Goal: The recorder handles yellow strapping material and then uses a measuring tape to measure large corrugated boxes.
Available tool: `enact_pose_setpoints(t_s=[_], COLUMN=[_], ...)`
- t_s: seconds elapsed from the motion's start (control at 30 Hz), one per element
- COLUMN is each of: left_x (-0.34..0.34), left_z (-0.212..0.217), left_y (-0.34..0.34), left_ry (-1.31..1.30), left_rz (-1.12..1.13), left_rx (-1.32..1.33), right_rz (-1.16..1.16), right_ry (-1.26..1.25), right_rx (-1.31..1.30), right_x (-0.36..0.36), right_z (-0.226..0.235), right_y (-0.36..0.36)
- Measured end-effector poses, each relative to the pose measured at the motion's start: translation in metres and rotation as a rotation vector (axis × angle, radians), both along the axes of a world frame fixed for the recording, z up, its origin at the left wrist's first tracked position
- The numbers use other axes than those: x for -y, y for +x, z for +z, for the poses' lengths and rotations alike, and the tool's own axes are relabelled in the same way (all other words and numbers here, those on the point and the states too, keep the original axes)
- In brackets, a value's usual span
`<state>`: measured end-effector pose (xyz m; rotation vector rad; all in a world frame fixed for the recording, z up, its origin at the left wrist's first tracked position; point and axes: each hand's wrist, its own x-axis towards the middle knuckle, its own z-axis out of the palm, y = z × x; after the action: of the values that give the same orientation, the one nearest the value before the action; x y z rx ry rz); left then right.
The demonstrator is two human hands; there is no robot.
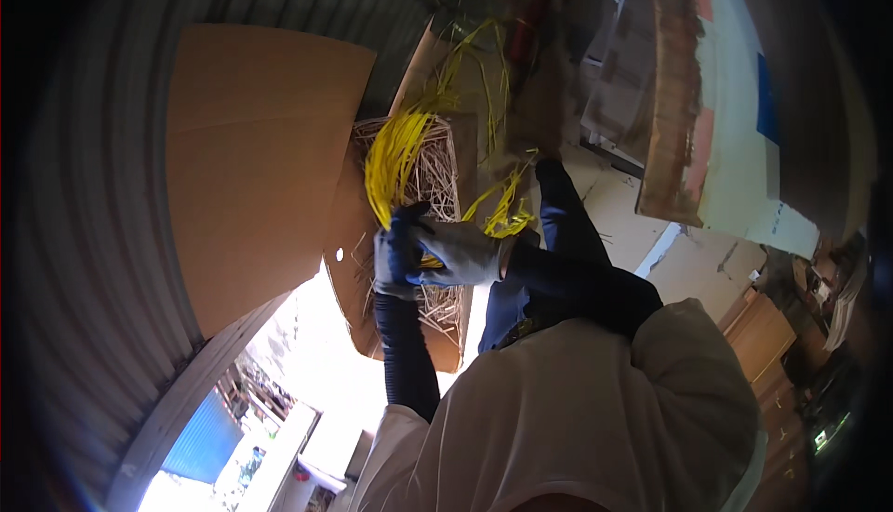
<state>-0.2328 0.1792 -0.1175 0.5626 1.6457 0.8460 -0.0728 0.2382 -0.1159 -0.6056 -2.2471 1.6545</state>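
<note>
A bundle of long yellow strips (395,163), which look like plastic twine, arches over an open cardboard box (352,303). My left hand (398,256), in a grey and blue glove, is closed around the lower end of the bundle. My right hand (460,253), gloved the same way, crosses in from the right and is closed against the left, with a bit of yellow showing between them. More yellow strips (507,210) trail out beside my right wrist. Inside the box lie many thin brown stick-like pieces (435,172). My fingertips are partly hidden.
A large cardboard flap (270,159) leans against the corrugated wall (121,186) on the left. Loose yellow strips (446,84) hang beyond the box. A board with a pale side (735,112) juts in at right. Bright light enters through an opening at lower left.
</note>
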Motion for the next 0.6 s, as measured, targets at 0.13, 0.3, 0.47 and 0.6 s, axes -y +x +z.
enact_pose_setpoints(t_s=[0.13, 0.3, 0.47, 0.6], left_x=[-0.002, 0.011, 0.045, 0.080], left_z=[0.075, 0.180, 0.318, 0.424], left_y=[-0.006, -0.024, -0.047, -0.100], left_ry=[0.255, 0.517, 0.732, 0.989], left_rz=[0.137, -0.056, 0.001, 0.197], left_rx=[0.239, -0.053, -0.260, -0.409], right_rz=[-0.234, -0.372, -0.435, -0.574], right_ry=[0.139, -0.069, -0.193, -0.119], right_rx=[-0.274, -0.622, -0.753, -0.499], right_x=[0.027, 0.076, 0.120, 0.134], right_z=[0.048, 0.106, 0.116, 0.070], right_y=[-0.003, -0.014, 0.019, 0.076])
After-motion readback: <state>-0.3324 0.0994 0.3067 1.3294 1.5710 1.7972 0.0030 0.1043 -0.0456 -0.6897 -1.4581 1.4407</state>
